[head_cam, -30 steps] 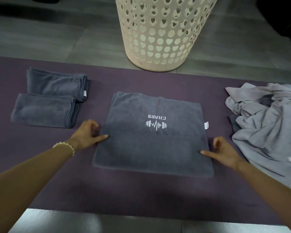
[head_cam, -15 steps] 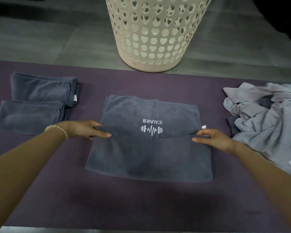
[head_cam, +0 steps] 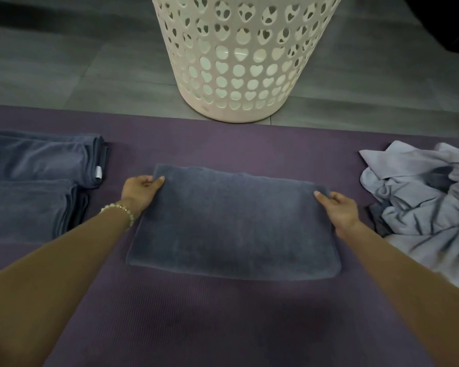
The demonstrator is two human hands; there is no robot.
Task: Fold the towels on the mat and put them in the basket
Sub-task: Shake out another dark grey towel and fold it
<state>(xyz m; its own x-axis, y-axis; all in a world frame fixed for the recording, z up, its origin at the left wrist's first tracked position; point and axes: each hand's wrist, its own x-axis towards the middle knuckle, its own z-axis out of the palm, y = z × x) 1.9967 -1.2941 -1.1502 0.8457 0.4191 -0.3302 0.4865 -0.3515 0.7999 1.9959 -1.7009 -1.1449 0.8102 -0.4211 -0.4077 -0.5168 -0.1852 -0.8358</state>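
Note:
A dark grey towel [head_cam: 233,223] lies folded in half on the purple mat [head_cam: 223,321], its logo hidden inside the fold. My left hand [head_cam: 141,193] pinches the towel's far left corner. At the far right corner my right hand [head_cam: 338,209] pinches the folded edge. Two folded dark grey towels [head_cam: 37,181] lie side by side at the mat's left. A cream basket [head_cam: 239,56] with heart-shaped holes stands on the floor just beyond the mat.
A crumpled heap of light grey towels [head_cam: 424,197] sits on the mat's right side, with a dark cloth edge showing under it. Grey tiled floor [head_cam: 64,62] surrounds the basket.
Both hands took the towel's near half and carried it away from me onto the far half, covering the logo. The towel is now half as deep.

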